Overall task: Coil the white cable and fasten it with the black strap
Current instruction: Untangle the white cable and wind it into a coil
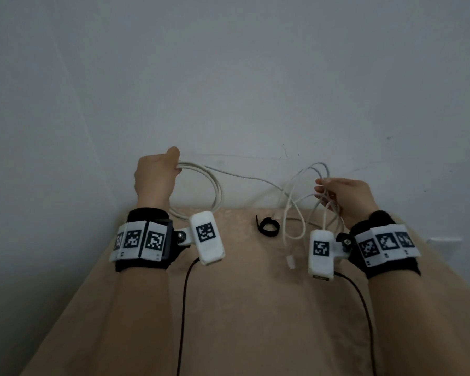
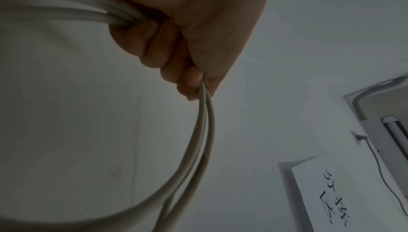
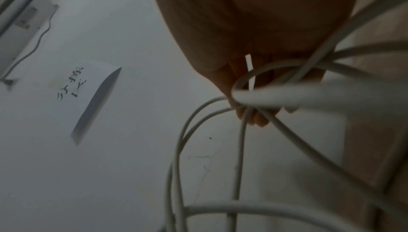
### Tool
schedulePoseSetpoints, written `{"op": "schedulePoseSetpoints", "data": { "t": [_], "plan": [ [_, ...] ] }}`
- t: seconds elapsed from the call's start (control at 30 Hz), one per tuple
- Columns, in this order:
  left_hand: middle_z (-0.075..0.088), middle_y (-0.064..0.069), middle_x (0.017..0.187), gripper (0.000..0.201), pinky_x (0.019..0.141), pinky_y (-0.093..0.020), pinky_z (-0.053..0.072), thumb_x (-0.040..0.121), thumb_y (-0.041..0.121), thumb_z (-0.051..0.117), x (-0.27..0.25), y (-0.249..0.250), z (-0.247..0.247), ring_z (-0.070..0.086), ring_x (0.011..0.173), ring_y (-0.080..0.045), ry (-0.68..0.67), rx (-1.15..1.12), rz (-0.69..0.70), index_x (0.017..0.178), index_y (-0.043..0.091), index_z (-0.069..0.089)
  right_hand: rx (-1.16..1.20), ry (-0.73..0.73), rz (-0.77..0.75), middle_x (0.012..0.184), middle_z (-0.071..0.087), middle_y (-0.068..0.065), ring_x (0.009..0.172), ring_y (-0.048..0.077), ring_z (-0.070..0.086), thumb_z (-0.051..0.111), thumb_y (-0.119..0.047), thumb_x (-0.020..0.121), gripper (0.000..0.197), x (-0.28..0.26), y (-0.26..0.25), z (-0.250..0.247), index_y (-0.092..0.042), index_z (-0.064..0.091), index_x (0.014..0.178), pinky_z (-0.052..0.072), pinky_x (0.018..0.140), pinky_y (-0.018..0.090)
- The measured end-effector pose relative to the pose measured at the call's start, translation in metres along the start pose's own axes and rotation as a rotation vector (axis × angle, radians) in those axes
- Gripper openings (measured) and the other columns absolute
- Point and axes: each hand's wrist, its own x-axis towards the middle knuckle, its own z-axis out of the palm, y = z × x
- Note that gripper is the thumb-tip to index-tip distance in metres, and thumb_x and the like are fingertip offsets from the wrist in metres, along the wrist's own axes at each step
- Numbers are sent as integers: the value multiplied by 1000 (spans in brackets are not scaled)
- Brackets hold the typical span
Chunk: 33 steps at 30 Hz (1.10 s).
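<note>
White round cable [image 1: 244,177] hangs above the beige table [image 1: 255,308], partly coiled: neat loops gripped in the left hand [image 1: 154,178], tangled slack pinched by the right hand [image 1: 345,195]. Between them a black curled strap [image 1: 268,226] lies on the tabletop beneath the span.

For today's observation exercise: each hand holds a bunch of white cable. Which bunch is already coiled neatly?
The bunch in the left hand: its white cable hangs in even round loops. The right hand holds loose, crossing strands, still untidy.
</note>
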Motion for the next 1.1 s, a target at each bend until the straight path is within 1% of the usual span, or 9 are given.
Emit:
{"op": "schedulePoseSetpoints", "data": {
  "t": [0.1, 0.23, 0.37, 0.5, 0.6, 0.7, 0.8, 0.97, 1.1],
  "plan": [
    [51, 10, 36, 43, 67, -29, 34, 87, 31, 53, -6, 4, 9, 42, 52, -17, -58, 26, 41, 46, 18, 50, -125, -6, -82, 92, 67, 12, 83, 20, 62, 52, 6, 88, 28, -2, -6, 5, -5, 65, 111, 46, 69, 24],
    [50, 11, 35, 52, 65, -29, 33, 88, 33, 54, -14, 7, 22, 41, 49, -17, -106, 36, 102, 38, 18, 50, -88, 15, -291, 99, 71, 6, 95, 16, 65, 48, 6, 86, 33, -17, -28, 19, -19, 69, 92, 50, 88, 26],
    [45, 12, 31, 61, 58, -29, 29, 90, 33, 53, -24, 13, 33, 37, 45, -14, -179, 34, 151, 31, 18, 49, 30, -393, -389, 102, 71, 8, 99, 20, 67, 49, 1, 93, 23, -47, -47, 49, -9, 66, 106, 50, 94, 30],
    [40, 10, 31, 61, 53, -30, 26, 90, 35, 53, -26, 18, 37, 33, 43, -15, -235, 28, 201, 30, 21, 49, -260, -603, -439, 104, 72, 3, 98, 12, 68, 47, -28, 99, 26, -67, -42, 78, -16, 65, 114, 49, 95, 30],
    [38, 10, 30, 63, 53, -29, 25, 91, 34, 53, -24, 16, 35, 33, 39, -11, -253, 32, 214, 29, 21, 47, -379, -564, -424, 73, 70, -9, 71, 9, 63, 39, -51, 97, 47, -70, -36, 81, -17, 70, 87, 50, 84, 34],
    [42, 11, 31, 64, 56, -28, 30, 91, 33, 54, -24, 12, 34, 46, 45, -12, -249, 75, 206, 29, 20, 46, -327, -455, -365, 58, 60, -20, 60, -3, 51, 42, -55, 93, 64, -62, -37, 74, 2, 70, 90, 39, 73, 27],
    [42, 12, 30, 65, 61, -28, 33, 91, 34, 52, -26, 12, 33, 59, 68, -24, -236, 129, 210, 27, 22, 45, -237, -357, -378, 60, 55, -13, 65, 0, 52, 52, -52, 91, 50, -55, -40, 66, -10, 75, 78, 38, 74, 26],
    [44, 13, 31, 66, 55, -29, 28, 90, 31, 52, -23, 15, 21, 47, 54, -18, -139, 84, 165, 26, 20, 44, -78, -170, -354, 62, 63, 1, 64, 12, 48, 65, -41, 86, 37, -44, -42, 46, -16, 71, 60, 39, 67, 26],
    [51, 8, 42, 48, 60, -29, 30, 88, 28, 51, -23, 14, 25, 38, 48, -16, -83, -33, 64, 41, 19, 46, 0, -339, -306, 52, 52, -9, 52, 7, 39, 62, -24, 90, 32, -45, -41, 48, -6, 62, 65, 33, 56, 21]
  ]
}}
